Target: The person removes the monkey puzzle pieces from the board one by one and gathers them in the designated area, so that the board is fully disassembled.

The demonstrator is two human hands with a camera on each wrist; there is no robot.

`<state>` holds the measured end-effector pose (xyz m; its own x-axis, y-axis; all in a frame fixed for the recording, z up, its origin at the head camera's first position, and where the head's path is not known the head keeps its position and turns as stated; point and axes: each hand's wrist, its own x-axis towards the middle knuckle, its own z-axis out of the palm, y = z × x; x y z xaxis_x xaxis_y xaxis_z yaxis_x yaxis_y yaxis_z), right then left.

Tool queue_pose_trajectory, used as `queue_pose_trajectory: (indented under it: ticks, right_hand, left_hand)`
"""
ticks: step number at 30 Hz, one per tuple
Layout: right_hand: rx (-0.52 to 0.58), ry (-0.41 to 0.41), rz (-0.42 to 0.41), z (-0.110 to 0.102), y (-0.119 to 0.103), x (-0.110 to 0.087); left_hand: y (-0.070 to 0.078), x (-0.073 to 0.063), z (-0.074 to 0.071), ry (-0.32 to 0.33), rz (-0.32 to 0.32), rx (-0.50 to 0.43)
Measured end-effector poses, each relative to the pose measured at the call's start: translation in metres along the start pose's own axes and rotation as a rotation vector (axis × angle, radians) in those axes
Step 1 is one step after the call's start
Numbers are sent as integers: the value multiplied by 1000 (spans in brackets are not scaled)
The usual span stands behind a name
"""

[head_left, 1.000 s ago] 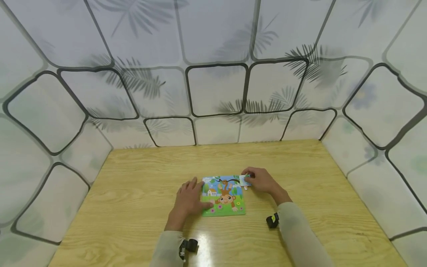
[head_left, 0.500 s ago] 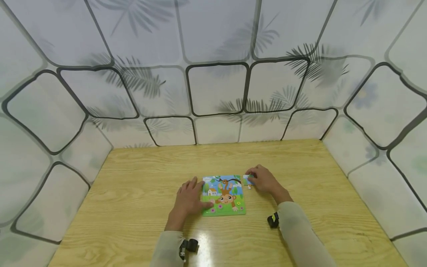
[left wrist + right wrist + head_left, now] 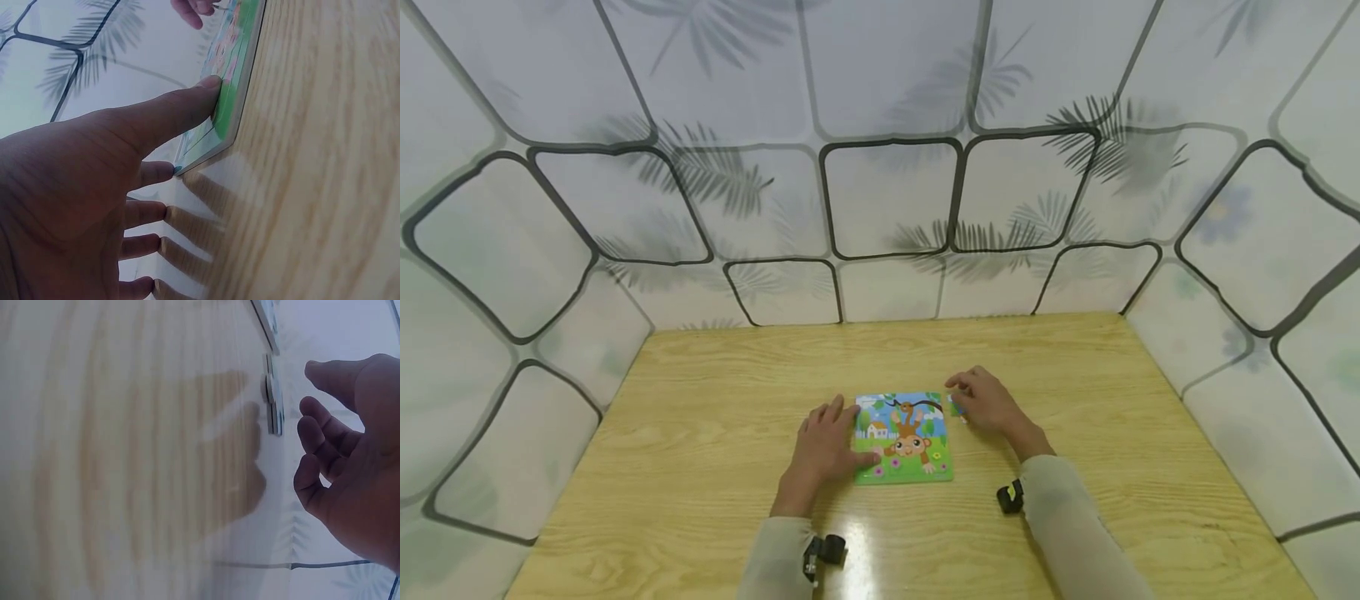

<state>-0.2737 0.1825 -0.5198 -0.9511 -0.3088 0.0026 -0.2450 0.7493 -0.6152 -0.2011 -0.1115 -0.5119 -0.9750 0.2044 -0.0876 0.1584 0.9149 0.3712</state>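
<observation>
right hand (image 3: 987, 405): now off piece (image 3: 275, 397) | left hand (image 3: 824, 443): still on puzzle (image 3: 910, 437)

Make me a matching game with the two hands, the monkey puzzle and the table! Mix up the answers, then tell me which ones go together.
Things:
1. left hand
2. monkey puzzle
3. right hand
4. table

Places and colours:
A. pale yellowish wood
B. over the loose piece
C. touching the left side of the monkey puzzle
D. blue at the top, green at the bottom

Right pairs: 1-C, 2-D, 3-B, 4-A
</observation>
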Motion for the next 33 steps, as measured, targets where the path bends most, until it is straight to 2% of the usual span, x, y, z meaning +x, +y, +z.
queue_pose_trajectory:
  ticks: [4,10,17,24,33]
  right_hand:
    - [7,-15,-25,5,-7,4]
    - [43,-56,-3,13,-22,8]
    - [-33,-86,-60,23,-36,12]
    - [-54,-125,-124,33,-52,15]
    - [-114,-190,-160,41,-70,17]
  left_hand:
    - [0,0,0,-6,-3,-9]
    - [-1,1,0,-10,-5,-10]
    - [-1,2,0,-6,-5,-2]
    - [0,1,-2,-2,-3,-5]
    - [0,-1,0,18,7,-5]
